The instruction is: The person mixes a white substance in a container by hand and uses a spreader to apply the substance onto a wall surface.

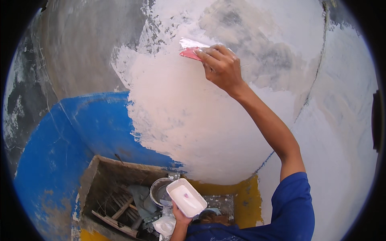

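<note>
My right hand (pixel 220 66) grips a flat putty scraper (pixel 191 48) with a pink part and a pale blade, held against the upper wall on the white-coated patch (pixel 169 100). Its fingers are wrapped on the tool. Down at the bottom middle, my left hand (pixel 181 215) holds a rectangular white container (pixel 186 196) of white paste, with a small pale purple spot on the paste's surface. The coating borders bare grey cement (pixel 88 48) and blue paint (pixel 68 140) on the left.
Below is a concrete basin (pixel 93 168) holding wood sticks (pixel 122 211) and grey cloth (pixel 140 201). A round bucket (pixel 155 186) and a white bag (pixel 164 225) sit beside the container. Yellow-painted lower wall (pixel 249 201) shows at the right; a cracked seam runs down the right-hand wall.
</note>
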`<state>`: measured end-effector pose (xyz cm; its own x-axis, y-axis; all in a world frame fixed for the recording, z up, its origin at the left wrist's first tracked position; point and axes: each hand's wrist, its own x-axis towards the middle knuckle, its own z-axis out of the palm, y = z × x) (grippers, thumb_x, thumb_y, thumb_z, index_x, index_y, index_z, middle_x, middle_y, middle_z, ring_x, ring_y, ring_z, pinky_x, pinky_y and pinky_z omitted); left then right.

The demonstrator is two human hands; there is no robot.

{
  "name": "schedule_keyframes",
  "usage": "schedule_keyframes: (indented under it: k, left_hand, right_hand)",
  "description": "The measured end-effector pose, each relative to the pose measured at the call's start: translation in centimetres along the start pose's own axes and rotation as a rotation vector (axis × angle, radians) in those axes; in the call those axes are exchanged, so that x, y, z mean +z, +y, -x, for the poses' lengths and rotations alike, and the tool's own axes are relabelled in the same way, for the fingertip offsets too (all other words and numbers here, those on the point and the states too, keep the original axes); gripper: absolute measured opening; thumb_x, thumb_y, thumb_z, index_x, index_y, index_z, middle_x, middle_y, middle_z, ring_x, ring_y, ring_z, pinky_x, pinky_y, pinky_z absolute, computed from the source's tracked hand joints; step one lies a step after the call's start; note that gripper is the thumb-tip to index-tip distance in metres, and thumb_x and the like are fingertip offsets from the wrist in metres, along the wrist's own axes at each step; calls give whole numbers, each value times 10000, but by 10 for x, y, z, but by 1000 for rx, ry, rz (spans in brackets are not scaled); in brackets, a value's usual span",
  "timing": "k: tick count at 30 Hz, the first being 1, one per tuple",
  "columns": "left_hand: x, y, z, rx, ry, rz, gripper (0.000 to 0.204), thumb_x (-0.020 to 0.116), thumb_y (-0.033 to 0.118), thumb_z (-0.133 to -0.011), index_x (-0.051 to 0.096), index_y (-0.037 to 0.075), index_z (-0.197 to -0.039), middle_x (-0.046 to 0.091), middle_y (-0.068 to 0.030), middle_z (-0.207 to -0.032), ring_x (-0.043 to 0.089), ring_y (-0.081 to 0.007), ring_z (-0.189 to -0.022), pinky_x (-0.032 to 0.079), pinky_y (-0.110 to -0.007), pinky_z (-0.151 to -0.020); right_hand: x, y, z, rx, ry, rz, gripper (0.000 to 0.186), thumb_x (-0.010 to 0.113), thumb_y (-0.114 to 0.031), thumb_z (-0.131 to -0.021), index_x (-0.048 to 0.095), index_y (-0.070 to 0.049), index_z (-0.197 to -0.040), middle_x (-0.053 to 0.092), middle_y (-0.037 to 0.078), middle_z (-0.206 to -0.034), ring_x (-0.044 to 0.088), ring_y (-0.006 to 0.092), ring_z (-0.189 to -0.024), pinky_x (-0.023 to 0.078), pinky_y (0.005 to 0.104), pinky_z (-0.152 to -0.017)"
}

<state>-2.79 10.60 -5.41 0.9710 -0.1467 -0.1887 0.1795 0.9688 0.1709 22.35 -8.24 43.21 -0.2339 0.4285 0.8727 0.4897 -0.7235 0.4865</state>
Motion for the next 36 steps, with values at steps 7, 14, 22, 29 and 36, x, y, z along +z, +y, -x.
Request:
schedule_keyframes:
  k: [7, 14, 22, 29, 36]
  left_hand:
    - [14, -1, -2, -46, -37, 47, 670, 425, 621, -957, 394, 191, -1470, 520, -96, -1403, 525, -376, -1263, 402, -640, -1040]
    - [9, 8, -5, -40, -40, 28, 671, 432, 618, -953, 399, 192, -1470, 518, -87, -1412, 517, -385, -1271, 390, -648, -1049]
    - [16, 2, -5, -70, -57, 55, 676, 438, 620, -949, 402, 186, -1466, 521, -99, -1407, 521, -395, -1266, 394, -657, -1040]
    - [2, -9, -4, -96, -10, 18, 670, 443, 616, -949, 410, 183, -1459, 530, -105, -1393, 533, -392, -1252, 408, -643, -1034]
    - [8, -2, 4, -59, -9, 44, 661, 439, 613, -956, 412, 184, -1458, 531, -102, -1392, 539, -389, -1243, 420, -638, -1024]
  right_hand:
    - [5, 52, 1, 119, 44, 480, 373, 722, -96, -776, 704, -194, -1135, 641, -6, -1201, 580, 218, -1070, 435, 360, -848]
    - [-34, 16, -1, 136, 65, -12, 356, 742, -22, -738, 748, -174, -1060, 713, -17, -936, 635, 218, -874, 533, 345, -701]
    - [-63, 143, -49, 133, 255, 410, 320, 713, -86, -855, 727, -162, -1166, 728, 25, -1039, 624, 224, -950, 521, 343, -829]
    - [18, -23, 38, -59, -136, 86, 339, 622, 0, -757, 714, -128, -1057, 672, 8, -1055, 620, 211, -971, 531, 365, -796]
    - [-4, 4, 13, 90, 154, 207, 434, 672, 31, -713, 706, -151, -1105, 652, 0, -1066, 568, 223, -972, 416, 373, -797]
